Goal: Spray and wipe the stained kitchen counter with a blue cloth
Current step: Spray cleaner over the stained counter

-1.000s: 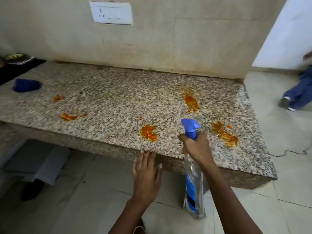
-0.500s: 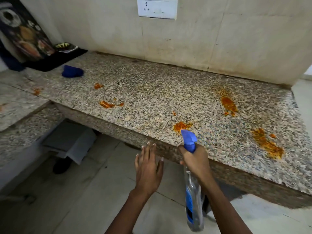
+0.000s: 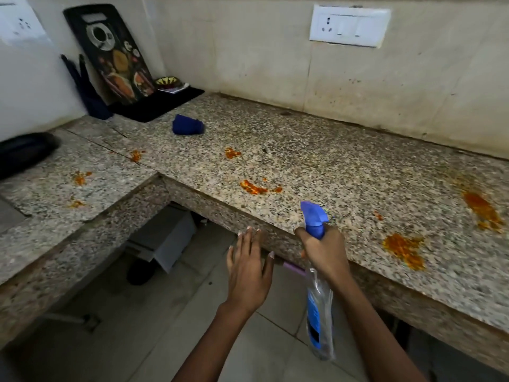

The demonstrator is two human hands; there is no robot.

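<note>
1. Two hands in view, both low at front edge of granite tabletop (image 3: 316, 161).
2. Right hand (image 3: 326, 250): grip clamped round neck of spray bottle (image 3: 319, 307), fingers curled under blue trigger head; nozzle pointing left/fwd over tabletop edge; clear body w/ blue label hanging down below tabletop level.
3. Left hand (image 3: 249, 267): grip apart, fingers straight, palm down, holding nothing; fingertips at or just short of tabletop front edge, contact unclear.
4. Blue cloth (image 3: 187, 124): bunched up, lying on tabletop far back-left, well apart from both hands, just beside black mat (image 3: 165, 102).
5. Orange stains (image 3: 403, 249) scattered over tabletop: big one near right of bottle, another further right, smear ahead of left hand, small spots mid-back & on lower left section.
6. Back-left corner: picture-printed board (image 3: 115, 53) leaning on wall, standing on the mat; small dish (image 3: 168, 81) beside it.
7. White socket plate (image 3: 349, 25) on tiled wall behind.
8. Under tabletop: pale box (image 3: 165, 241) on tiled floor.
</note>
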